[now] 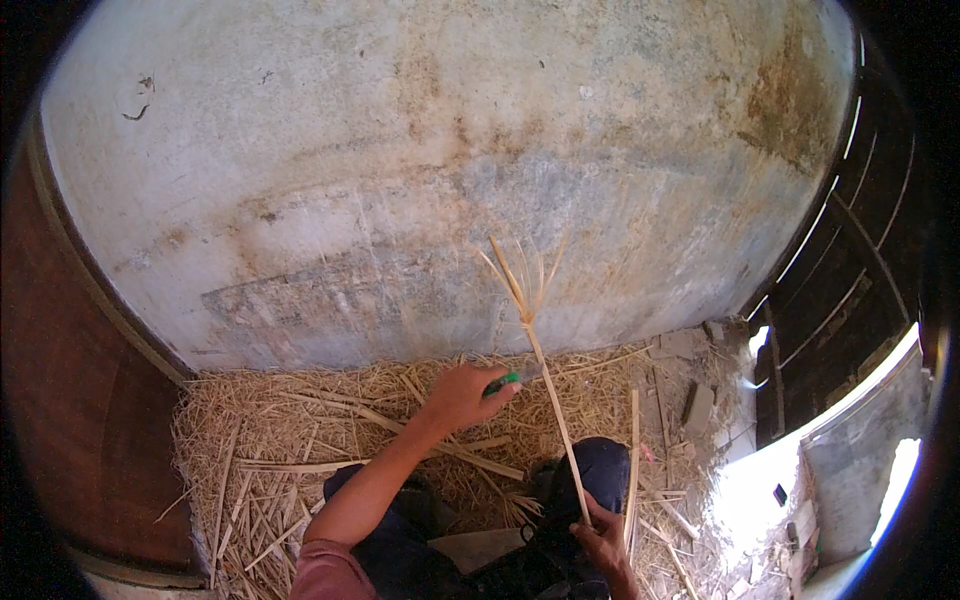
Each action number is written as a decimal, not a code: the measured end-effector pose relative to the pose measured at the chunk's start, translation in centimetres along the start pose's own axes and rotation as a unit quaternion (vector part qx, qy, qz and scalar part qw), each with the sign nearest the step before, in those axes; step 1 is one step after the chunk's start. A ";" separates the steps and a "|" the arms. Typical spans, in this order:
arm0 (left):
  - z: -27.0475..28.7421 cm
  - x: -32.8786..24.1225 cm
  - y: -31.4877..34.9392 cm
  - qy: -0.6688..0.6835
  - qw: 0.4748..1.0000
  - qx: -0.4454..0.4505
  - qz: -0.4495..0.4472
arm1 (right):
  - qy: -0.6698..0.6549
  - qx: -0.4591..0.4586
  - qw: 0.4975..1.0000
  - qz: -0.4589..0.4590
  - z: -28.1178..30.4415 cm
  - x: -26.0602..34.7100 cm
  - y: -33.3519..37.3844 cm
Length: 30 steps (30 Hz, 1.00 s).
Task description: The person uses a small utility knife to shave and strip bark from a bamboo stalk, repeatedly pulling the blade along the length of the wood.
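My left hand [462, 398] is closed around the green handle of a knife [502, 384]. Its blade points right and meets a long pale strip, apparently bamboo [556, 420], at about mid-length; whether it cuts in cannot be made out. The strip's lower end is gripped by my right hand [604, 545], low beside my knee. From there it slants up and away to the left, and its far end fans out into several thin split slivers. Part of my right hand's fingers is hidden behind the strip.
Shavings [300, 420] and loose strips cover the floor around my legs. A stained plaster wall [450, 200] rises straight ahead. On the left stands a brown panel [90, 400]. A brick-like block [698, 408] and rubble lie at right, near a bright opening.
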<state>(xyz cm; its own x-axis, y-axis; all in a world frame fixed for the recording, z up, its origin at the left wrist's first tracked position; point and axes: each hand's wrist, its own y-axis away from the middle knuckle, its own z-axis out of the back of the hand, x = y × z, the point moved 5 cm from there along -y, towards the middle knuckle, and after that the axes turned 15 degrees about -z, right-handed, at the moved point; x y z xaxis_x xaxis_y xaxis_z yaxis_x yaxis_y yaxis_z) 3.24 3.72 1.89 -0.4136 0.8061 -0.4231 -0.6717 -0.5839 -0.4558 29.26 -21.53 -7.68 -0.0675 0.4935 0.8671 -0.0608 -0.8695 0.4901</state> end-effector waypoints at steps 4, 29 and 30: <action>-1.1 -0.8 0.5 0.011 0.998 -0.003 -0.060 | 0.000 0.003 1.000 0.000 0.0 0.0 -0.1; -0.4 -0.2 0.3 0.009 0.999 -0.026 -0.040 | 0.001 0.007 1.000 -0.002 -0.1 0.5 0.1; -0.4 -0.2 0.2 0.019 0.999 -0.006 -0.028 | -0.003 0.006 1.000 -0.006 -0.1 0.4 0.1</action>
<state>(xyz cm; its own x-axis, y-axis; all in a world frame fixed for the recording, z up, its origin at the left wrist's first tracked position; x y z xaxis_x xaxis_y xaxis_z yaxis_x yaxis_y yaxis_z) 3.45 3.39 1.56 -0.3521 0.8336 -0.4256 -0.6862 -0.5392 -0.4883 29.14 -21.40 -7.34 -0.0610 0.5031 0.8621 -0.0504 -0.8642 0.5007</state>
